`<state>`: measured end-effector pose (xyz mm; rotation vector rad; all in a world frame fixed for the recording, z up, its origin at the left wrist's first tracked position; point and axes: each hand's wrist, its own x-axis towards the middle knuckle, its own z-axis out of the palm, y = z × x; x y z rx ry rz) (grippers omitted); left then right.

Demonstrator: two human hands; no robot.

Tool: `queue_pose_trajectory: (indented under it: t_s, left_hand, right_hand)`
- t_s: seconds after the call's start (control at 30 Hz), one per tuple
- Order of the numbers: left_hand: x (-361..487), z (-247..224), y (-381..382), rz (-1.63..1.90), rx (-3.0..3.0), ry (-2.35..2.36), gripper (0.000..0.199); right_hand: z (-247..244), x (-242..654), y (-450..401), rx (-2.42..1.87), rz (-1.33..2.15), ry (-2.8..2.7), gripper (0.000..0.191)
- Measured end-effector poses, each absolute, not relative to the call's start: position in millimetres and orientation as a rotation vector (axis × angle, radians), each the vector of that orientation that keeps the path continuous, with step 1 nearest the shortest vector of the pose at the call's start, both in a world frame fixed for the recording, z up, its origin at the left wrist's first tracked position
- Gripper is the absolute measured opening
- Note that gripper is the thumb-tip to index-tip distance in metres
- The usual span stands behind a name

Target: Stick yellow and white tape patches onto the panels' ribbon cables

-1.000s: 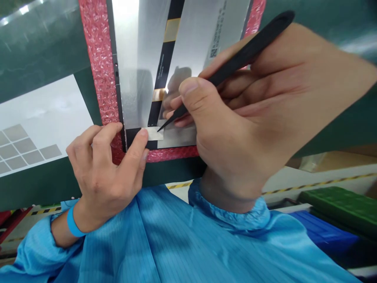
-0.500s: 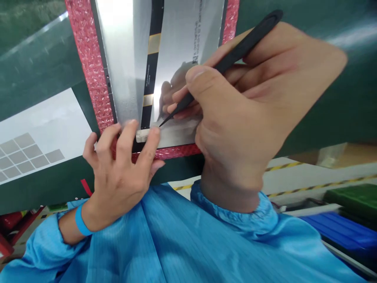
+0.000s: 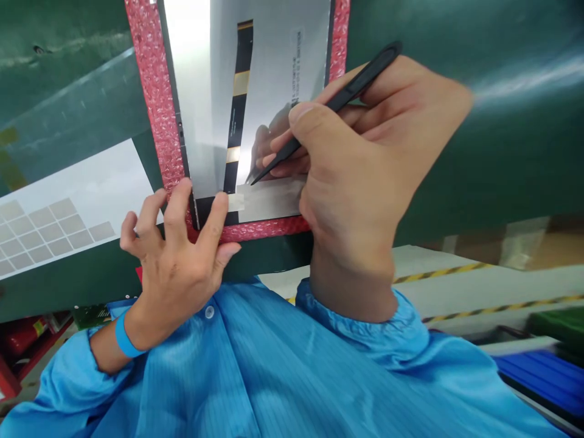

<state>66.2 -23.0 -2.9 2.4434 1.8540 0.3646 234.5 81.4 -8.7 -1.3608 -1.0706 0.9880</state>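
Note:
A silvery flat panel (image 3: pixel 274 67), probably the back of a display, lies on pink bubble wrap (image 3: pixel 152 91). A black flex cable (image 3: pixel 234 115) with gold bands runs along it down to a pale tape piece (image 3: pixel 236 202) near the panel's lower edge. My left hand (image 3: pixel 177 252) is open, fingers spread, its index fingertip on the left end of the tape. In my right hand (image 3: pixel 356 158) are black tweezers (image 3: pixel 328 112), held like a pen. Their tip is just above the tape, close to or touching the panel, which mirrors the fingers.
A green mat (image 3: pixel 456 152) covers the table. To the left lies a white sheet (image 3: pixel 104 176) with rows of grey squares. Beyond the table's near edge are a blue crate (image 3: pixel 542 374) at right and a red object (image 3: pixel 22 334) at left.
My left index finger has slid left along the tape, uncovering its right part. The tweezers' tip has shifted slightly up. The whole view has moved a little.

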Motion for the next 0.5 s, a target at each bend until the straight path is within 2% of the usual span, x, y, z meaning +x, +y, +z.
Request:
queue_pose_trajectory:
  t_s: [0.17,0.5]
  left_hand:
    - [80.5,-4.2,-14.9,0.338,2.502,1.768,0.054]
    - [65.8,13.2,-31.7,0.147,2.344,2.005,0.045]
  right_hand:
    - [-12.4,232.1,80.8,-1.356,0.942,-1.068,0.016]
    - [-17.5,227.7,82.0,-1.389,0.953,-0.976,0.015]
